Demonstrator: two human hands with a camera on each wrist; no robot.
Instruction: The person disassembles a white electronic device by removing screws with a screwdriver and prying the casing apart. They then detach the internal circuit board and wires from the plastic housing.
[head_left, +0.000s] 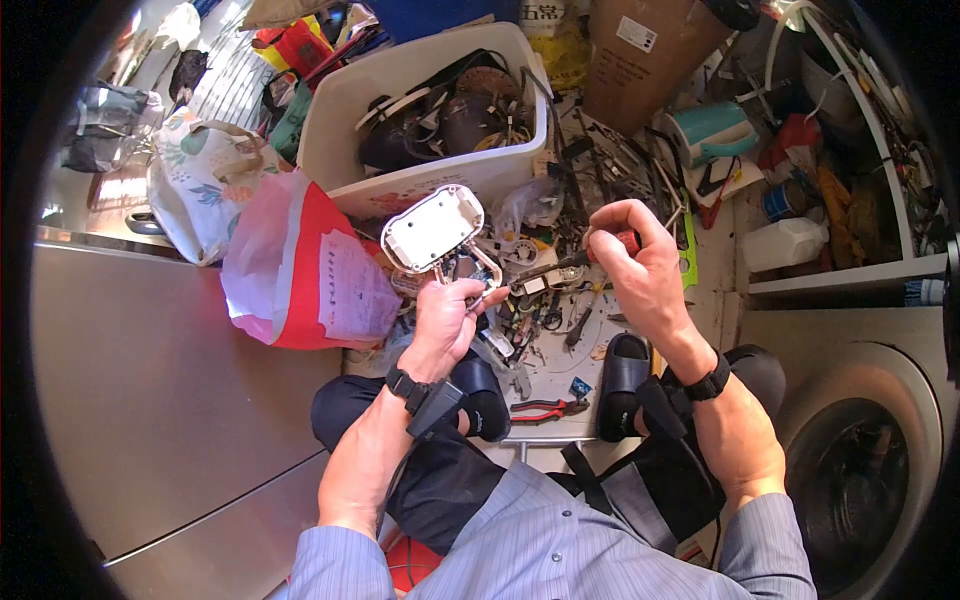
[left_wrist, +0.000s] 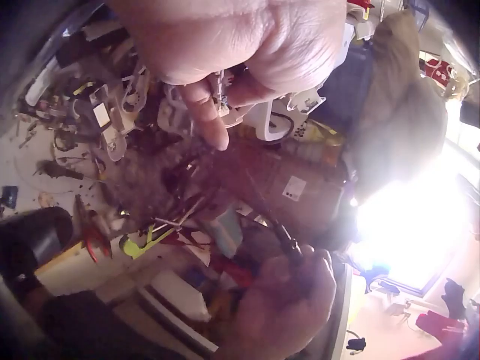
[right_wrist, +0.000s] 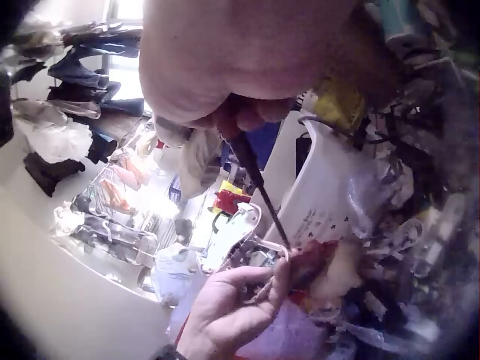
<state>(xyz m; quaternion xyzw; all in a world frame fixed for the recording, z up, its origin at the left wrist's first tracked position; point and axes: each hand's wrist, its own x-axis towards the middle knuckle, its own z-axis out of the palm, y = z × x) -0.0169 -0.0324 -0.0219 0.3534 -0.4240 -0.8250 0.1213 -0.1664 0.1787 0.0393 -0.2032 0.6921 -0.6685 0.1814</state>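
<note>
My left hand pinches a white plastic casing by its lower end, where a looped frame sticks out. Its flat panel faces up, with small dark holes near the edge. Curled fingers of my right hand grip a screwdriver with a red and black handle. The dark shaft slants left toward the left fingers; in the right wrist view the screwdriver has its tip right by the looped frame and those fingertips. Most of the handle is hidden inside the right hand.
Scattered parts cover the floor ahead, with red-handled pliers between the feet. A white bin of parts stands beyond, beside a red and pink bag. A cardboard box is behind; a washing machine stands right.
</note>
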